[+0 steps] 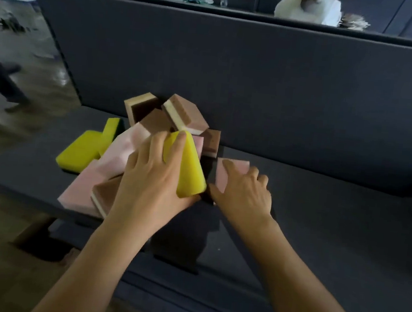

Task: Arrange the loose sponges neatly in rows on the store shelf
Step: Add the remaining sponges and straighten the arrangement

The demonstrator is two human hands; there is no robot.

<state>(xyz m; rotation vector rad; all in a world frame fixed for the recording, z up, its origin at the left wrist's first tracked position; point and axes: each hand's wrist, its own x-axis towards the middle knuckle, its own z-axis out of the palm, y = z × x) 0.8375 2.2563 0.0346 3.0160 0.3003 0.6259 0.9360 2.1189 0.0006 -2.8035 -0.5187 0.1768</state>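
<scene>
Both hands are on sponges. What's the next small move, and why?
Probably lift the yellow sponge off the heap with the left hand and set it beside the pink sponge the right hand holds flat on the shelf: it is gripped, and the heap is jumbled.

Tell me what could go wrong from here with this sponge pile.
1. The left hand grips a yellow sponge wedged in the heap; pulling it out may topple the brown sponge tilted on top.
2. A large pink sponge and a brown-topped sponge lie at the shelf's front edge; a nudge may knock them off.
3. The right hand, holding a small pink sponge, sits close enough to bump the heap.
</scene>
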